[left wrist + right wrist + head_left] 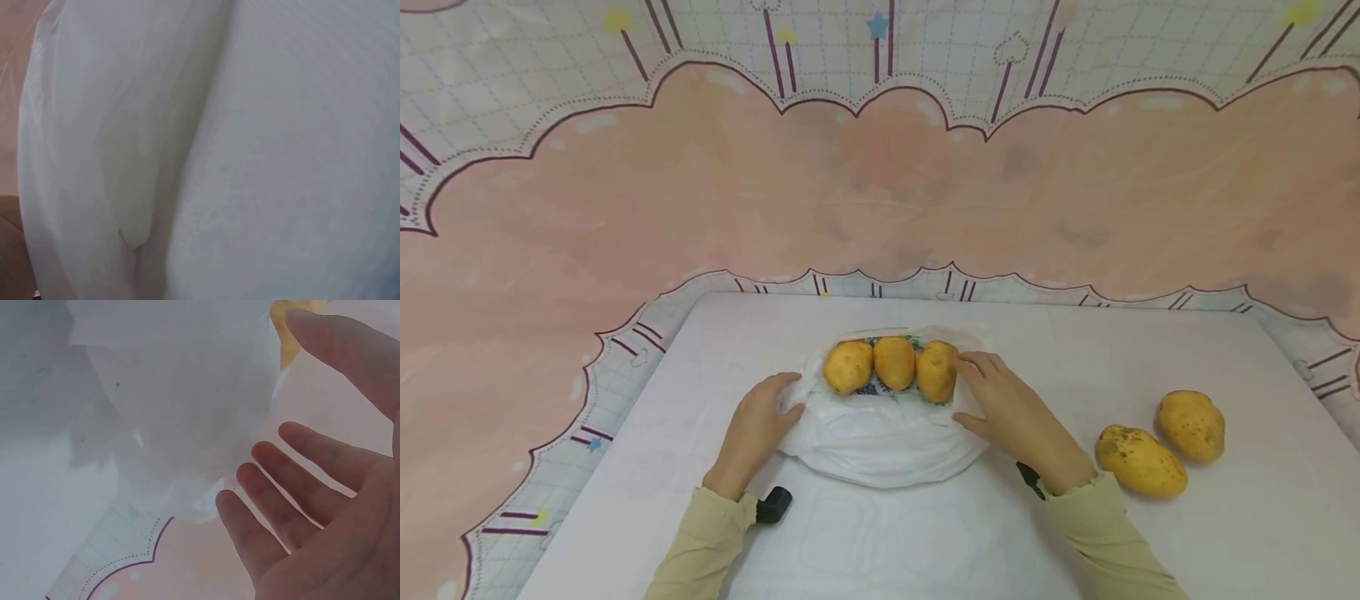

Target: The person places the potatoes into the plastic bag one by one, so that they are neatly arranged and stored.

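Note:
Three yellow potatoes (895, 363) sit in a row at the middle of the table, over a white surface with a blue and green pattern. A thin white plastic bag (880, 442) lies crumpled around and in front of them. My left hand (758, 427) is at the bag's left side, thumb and fingers spread apart. On the other side my right hand (1011, 408) has its fingertips beside the rightmost potato (937, 372). The right wrist view shows its fingers extended along the bag's edge. White plastic covers most of the left wrist view, hiding the left fingers.
Two more potatoes, one speckled with dark marks (1141, 462) and one rounder (1192, 426), lie on the table to the right, beyond the right forearm. The white tabletop (887, 550) ends at a patterned cloth backdrop (880, 200).

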`<state>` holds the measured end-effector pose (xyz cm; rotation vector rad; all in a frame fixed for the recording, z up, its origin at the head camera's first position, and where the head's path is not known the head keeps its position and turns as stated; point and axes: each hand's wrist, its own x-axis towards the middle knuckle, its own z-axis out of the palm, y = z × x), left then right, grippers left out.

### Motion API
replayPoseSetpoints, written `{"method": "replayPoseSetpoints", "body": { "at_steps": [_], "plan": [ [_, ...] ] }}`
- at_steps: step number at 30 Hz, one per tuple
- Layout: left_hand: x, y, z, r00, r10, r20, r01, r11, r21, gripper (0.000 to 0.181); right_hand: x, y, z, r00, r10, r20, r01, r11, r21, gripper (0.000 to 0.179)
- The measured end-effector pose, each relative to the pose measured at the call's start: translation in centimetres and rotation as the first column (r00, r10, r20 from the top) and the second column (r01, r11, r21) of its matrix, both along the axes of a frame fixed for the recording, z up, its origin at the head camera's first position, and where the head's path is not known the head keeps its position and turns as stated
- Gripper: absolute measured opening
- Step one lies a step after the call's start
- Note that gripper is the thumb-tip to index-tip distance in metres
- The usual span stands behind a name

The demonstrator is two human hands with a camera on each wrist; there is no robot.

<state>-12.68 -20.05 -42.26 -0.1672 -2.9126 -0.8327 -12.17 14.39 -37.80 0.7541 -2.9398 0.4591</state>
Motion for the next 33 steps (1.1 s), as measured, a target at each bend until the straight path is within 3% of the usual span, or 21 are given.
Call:
{"method": "replayPoseSetpoints", "body": {
  "at_steps": [11,33],
  "plan": [
    [0.0,0.0,0.0,1.000,-0.007,0.006,0.007,1.000,0.000,0.047,1.2,0.8,0.2,1.000,-0.006,-0.026,0.006,1.000,0.020,0.074],
    [-0.1,0.0,-0.1,1.000,0.007,0.020,-0.007,1.000,-0.018,0.047,2.6,4.2,-1.0,0.989,0.031,-0.143,-0.029,1.000,0.011,0.063]
  ]
}}
